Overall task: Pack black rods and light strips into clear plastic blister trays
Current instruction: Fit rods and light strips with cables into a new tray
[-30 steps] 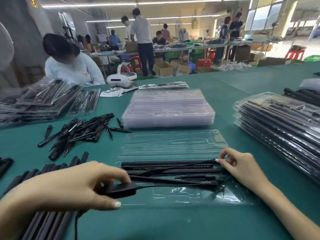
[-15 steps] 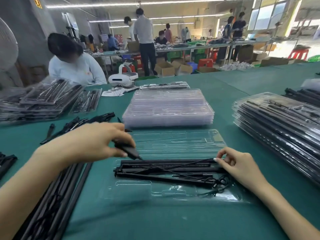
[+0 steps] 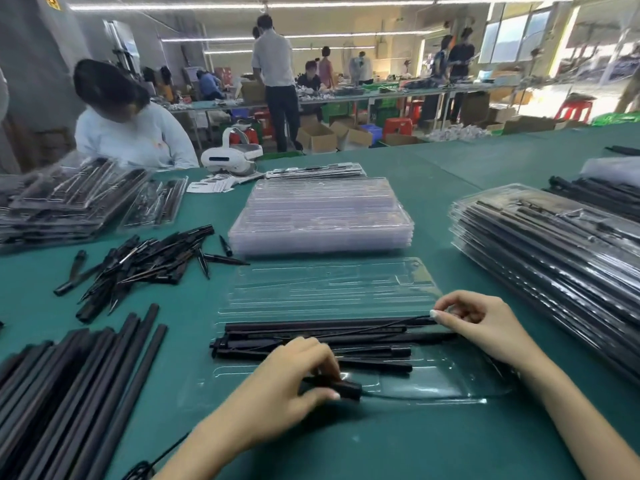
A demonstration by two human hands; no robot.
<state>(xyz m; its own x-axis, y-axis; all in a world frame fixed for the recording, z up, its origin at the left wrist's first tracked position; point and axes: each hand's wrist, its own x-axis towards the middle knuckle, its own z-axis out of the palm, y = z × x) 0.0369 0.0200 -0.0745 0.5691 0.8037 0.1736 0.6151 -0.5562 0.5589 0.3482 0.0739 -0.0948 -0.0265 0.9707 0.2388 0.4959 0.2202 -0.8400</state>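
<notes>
The left hand (image 3: 277, 379) pinches a small black plastic controller box (image 3: 341, 389) just above the open clear plastic blister tray's (image 3: 467, 382) near pocket; the right hand (image 3: 478, 323) pinches the thin black cable (image 3: 398, 323) at the left-to-right rods' far end.

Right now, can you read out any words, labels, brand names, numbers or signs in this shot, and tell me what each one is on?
No text here can be read.
Yellow sign on the grey wall, top left: dark marks on it, cut off by the frame edge and too blurred to read.
White paper slips on the green table: dark printing, too small to read.
White headset: no legible brand.
Clear trays and black rods: no visible marking.
</notes>
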